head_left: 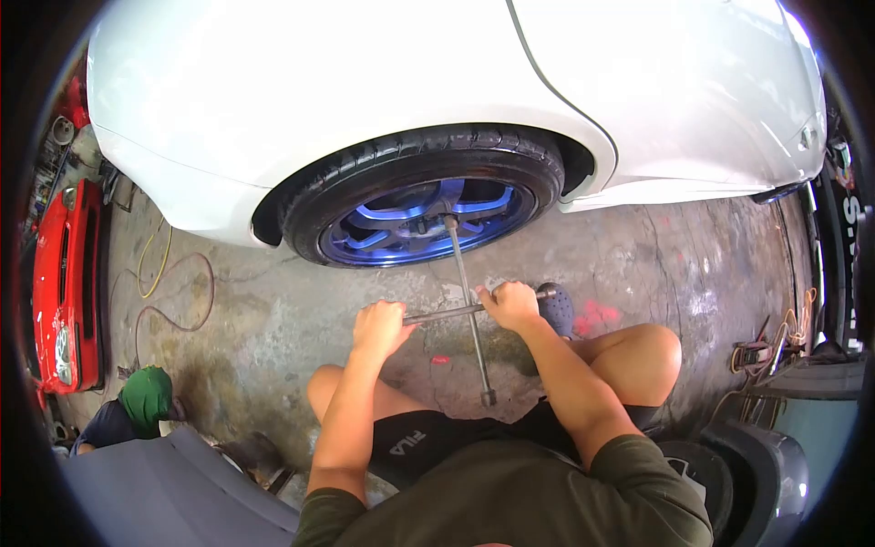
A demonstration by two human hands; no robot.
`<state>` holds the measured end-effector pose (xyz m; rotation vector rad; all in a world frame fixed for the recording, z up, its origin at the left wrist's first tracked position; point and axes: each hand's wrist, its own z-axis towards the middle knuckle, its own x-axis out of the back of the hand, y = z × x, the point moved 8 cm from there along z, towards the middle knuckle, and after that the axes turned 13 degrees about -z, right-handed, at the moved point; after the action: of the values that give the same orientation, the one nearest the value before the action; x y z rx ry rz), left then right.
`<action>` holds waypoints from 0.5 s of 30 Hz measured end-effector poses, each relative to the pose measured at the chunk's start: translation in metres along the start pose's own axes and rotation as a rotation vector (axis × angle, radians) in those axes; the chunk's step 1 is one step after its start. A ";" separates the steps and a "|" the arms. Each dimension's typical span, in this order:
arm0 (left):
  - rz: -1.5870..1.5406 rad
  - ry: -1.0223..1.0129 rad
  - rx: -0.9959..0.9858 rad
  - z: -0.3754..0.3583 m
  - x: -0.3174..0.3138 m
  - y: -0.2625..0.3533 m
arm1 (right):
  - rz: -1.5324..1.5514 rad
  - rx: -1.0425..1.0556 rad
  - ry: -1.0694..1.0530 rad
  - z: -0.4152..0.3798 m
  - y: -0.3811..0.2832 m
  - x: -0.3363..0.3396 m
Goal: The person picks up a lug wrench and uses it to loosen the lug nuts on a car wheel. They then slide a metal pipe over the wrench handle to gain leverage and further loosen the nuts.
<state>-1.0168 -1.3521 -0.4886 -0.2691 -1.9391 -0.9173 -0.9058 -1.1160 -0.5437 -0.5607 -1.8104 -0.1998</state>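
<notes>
A four-way lug wrench (pixel 463 283) reaches from the hub area of a blue wheel rim (pixel 365 239) towards me. One socket end meets the rim near its centre; the opposite end points at my lap. My left hand (pixel 380 326) is wrapped round the left arm of the cross bar. Round the right arm, close to the crossing, my right hand (pixel 510 304) is closed. The black tire (pixel 310 205) sits in the wheel arch of a white car (pixel 365 73). Whether the socket covers a lug nut is too small to tell.
A red car bumper (pixel 68 283) stands at the left, near hoses (pixel 211 290) on the concrete floor. Another person in a green cap (pixel 146 401) is low at the left, behind a grey panel (pixel 173 492). Dark car parts (pixel 756 474) lie at lower right.
</notes>
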 end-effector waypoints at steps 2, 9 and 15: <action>0.043 -0.043 -0.029 -0.004 -0.012 0.006 | 0.005 0.013 -0.006 -0.003 -0.001 -0.005; 0.051 -0.111 0.004 0.011 -0.008 0.009 | -0.092 0.092 -0.243 0.009 0.022 0.012; 0.032 -0.184 0.127 0.013 -0.023 0.001 | -0.469 0.404 -1.036 0.017 0.058 -0.001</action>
<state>-1.0123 -1.3385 -0.5103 -0.3184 -2.1466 -0.7677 -0.8931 -1.0583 -0.5583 0.1208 -2.8785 0.1912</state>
